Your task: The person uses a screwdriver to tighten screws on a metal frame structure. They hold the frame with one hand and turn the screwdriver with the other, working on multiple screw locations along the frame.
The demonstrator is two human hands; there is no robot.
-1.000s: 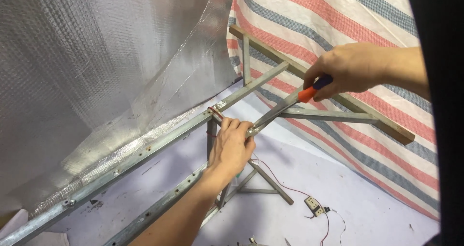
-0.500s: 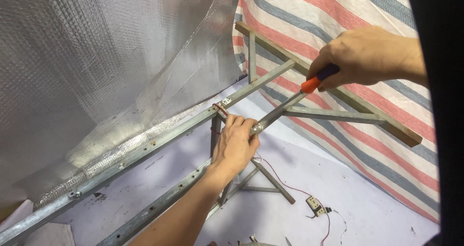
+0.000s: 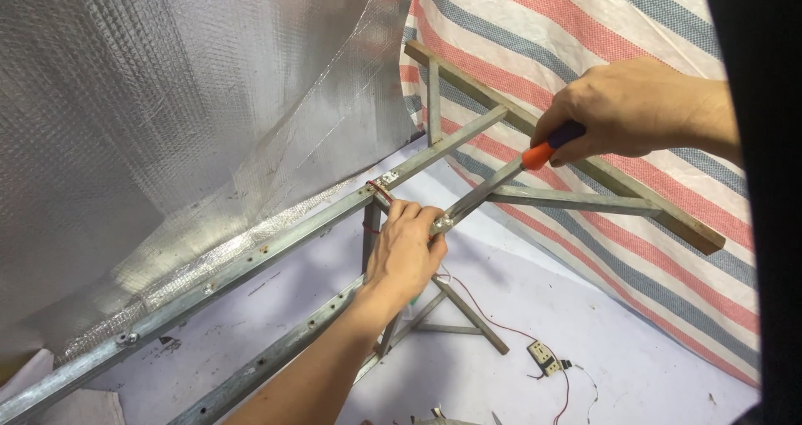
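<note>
Galvanised frame, near rails: two long grey perforated metal rails (image 3: pixel 251 258) run from the lower left corner up toward the centre; bolts show along the upper one.
Left hand: the left hand (image 3: pixel 407 254) is curled around the grey metal upright (image 3: pixel 370 233) and the joint just below the upper rail, fingers (image 3: pixel 418 218) pressed together over the metal at the point where the tool tip meets it.
Tool: a long screwdriver with a steel shank and an orange-and-purple handle (image 3: pixel 493 193) slants from the left hand's fingertips up to the right; its tip touches the frame beside those fingers, partly hidden by them.
Right hand: the right hand (image 3: pixel 631 108) is closed in a fist around the handle, only the orange collar and a strip of purple showing below the knuckles.
Red cord: a thin red tie (image 3: pixel 380 193) wraps the joint where upright and upper rail meet.
Floor: a pale lilac floor (image 3: pixel 635 358) carries a small white socket block with red and black wires (image 3: pixel 545 358), well apart from both hands.
Frame, far part: a brown wooden bar (image 3: pixel 585 162) crosses behind the right hand, with grey metal struts (image 3: pixel 576 199) joined to it.
Backdrop, left: a crinkled silver foil insulation sheet (image 3: pixel 167 99) hangs behind the rails.
Backdrop, right: a red, blue and white striped tarpaulin (image 3: pixel 535 32) hangs behind the wooden bar.
</note>
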